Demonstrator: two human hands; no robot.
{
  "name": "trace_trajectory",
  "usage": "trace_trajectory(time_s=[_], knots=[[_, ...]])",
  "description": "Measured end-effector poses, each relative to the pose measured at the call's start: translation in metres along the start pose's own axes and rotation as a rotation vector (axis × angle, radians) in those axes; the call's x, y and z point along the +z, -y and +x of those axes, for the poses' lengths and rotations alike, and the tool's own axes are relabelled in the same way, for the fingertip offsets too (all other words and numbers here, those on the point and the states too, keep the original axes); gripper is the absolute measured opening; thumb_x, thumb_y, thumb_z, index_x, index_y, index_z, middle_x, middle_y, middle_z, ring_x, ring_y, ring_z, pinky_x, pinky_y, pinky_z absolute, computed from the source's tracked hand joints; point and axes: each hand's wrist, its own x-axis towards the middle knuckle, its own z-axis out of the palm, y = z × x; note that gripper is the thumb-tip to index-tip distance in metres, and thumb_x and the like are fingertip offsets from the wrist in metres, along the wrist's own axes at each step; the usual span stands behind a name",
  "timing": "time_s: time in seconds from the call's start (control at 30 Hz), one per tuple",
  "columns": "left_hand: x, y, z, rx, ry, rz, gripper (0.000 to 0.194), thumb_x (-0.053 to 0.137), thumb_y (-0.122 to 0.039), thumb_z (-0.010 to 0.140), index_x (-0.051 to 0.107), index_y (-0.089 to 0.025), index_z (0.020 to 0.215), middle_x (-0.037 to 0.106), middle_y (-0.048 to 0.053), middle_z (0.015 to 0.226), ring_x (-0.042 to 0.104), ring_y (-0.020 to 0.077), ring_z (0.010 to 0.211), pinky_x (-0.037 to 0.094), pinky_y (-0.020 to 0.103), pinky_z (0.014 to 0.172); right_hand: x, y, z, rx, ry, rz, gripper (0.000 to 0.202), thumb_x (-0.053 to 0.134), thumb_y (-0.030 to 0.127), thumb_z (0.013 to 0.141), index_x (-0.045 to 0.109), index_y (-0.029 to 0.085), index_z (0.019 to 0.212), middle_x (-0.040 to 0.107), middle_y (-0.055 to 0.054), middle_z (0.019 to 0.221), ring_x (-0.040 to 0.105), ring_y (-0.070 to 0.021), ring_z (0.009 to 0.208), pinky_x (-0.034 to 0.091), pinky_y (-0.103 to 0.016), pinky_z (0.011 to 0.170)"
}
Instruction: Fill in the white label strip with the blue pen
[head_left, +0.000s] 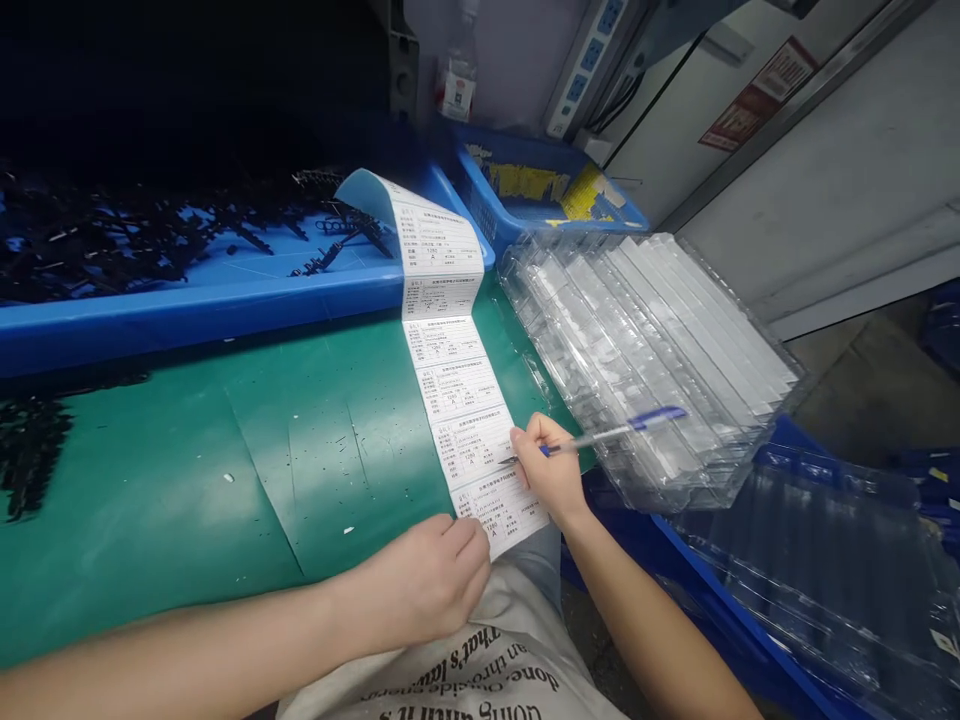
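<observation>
Right hand (551, 470) is gripping a blue pen (600, 435), fingers closed around it, tip touching the label strip (457, 400) near its close end. Left hand (435, 585) is curled, fingertips pressing down on the near corner of the strip, pinning it flat; nothing is held inside it. The strip of white printed labels is lying on the green counter (225, 480), running from the near edge away toward the far side, where its far end is curling up over the rim of a blue tray (202, 310). That tray is sitting far left, holding black plastic parts (112, 235). A stack of clear plastic trays (645, 350) is resting just right of the strip, close beside the right hand. A second blue bin (540, 190) is standing far behind the stack. More clear trays (825, 580) are lying low at near right.
</observation>
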Motion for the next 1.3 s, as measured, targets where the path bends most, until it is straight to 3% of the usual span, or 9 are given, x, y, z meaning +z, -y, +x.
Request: trace_trajectory(time_s=[0.1,0.17,0.27,0.5,0.77,1.3], knots=[[0.003,0.010,0.000,-0.089,-0.008,0.076,0.018,0.038,-0.001,0.075,0.055,-0.005,0.080,0.056,0.010,0.067,0.050,0.0176,0.053,0.038,0.027,0.039,-0.005,0.004,-0.004,-0.112,-0.036,-0.107,0.030,0.051,0.028,0.074,0.031,0.022,0.052,0.037,0.009,0.030,0.032,-0.0063,0.026,0.025,-0.019,0.033],[0.003,0.015,0.000,-0.122,-0.003,0.125,0.019,0.036,0.000,0.074,0.054,-0.004,0.081,0.056,0.010,0.067,0.049,0.0170,0.052,0.038,0.026,0.038,-0.005,0.003,-0.009,-0.114,0.015,-0.132,0.030,0.049,0.029,0.076,0.031,0.022,0.053,0.038,0.008,0.031,0.032,-0.0066,0.025,0.026,-0.019,0.032],[0.003,0.016,0.001,-0.121,0.029,0.181,0.021,0.034,0.001,0.073,0.053,-0.004,0.081,0.057,0.013,0.072,0.049,0.0162,0.050,0.038,0.026,0.037,-0.002,-0.006,-0.018,-0.042,0.107,-0.122,0.030,0.047,0.031,0.076,0.030,0.022,0.053,0.038,0.008,0.031,0.032,-0.0071,0.025,0.025,-0.019,0.030],[0.000,0.012,0.000,-0.090,0.162,0.199,0.026,0.036,0.000,0.072,0.053,0.000,0.091,0.058,0.019,0.084,0.050,0.0157,0.051,0.038,0.026,0.038,0.001,-0.022,-0.023,-0.109,0.043,-0.259,0.031,0.045,0.029,0.078,0.029,0.022,0.053,0.037,0.007,0.036,0.033,-0.0079,0.032,0.025,-0.020,0.035],[0.003,0.013,-0.001,-0.070,0.154,0.200,0.029,0.036,0.001,0.069,0.054,0.001,0.093,0.059,0.021,0.087,0.051,0.0165,0.051,0.038,0.026,0.038,0.002,-0.018,-0.022,-0.243,0.050,-0.292,0.033,0.046,0.024,0.076,0.026,0.021,0.050,0.027,0.008,0.039,0.026,-0.0062,0.035,0.023,-0.019,0.036],[0.001,0.016,-0.003,-0.077,0.138,0.160,0.027,0.034,0.002,0.071,0.053,0.000,0.091,0.058,0.017,0.083,0.049,0.0145,0.051,0.036,0.024,0.037,0.001,-0.019,-0.023,-0.261,0.034,-0.330,0.033,0.045,0.024,0.076,0.026,0.020,0.050,0.026,0.008,0.041,0.025,-0.0064,0.037,0.023,-0.020,0.037]])
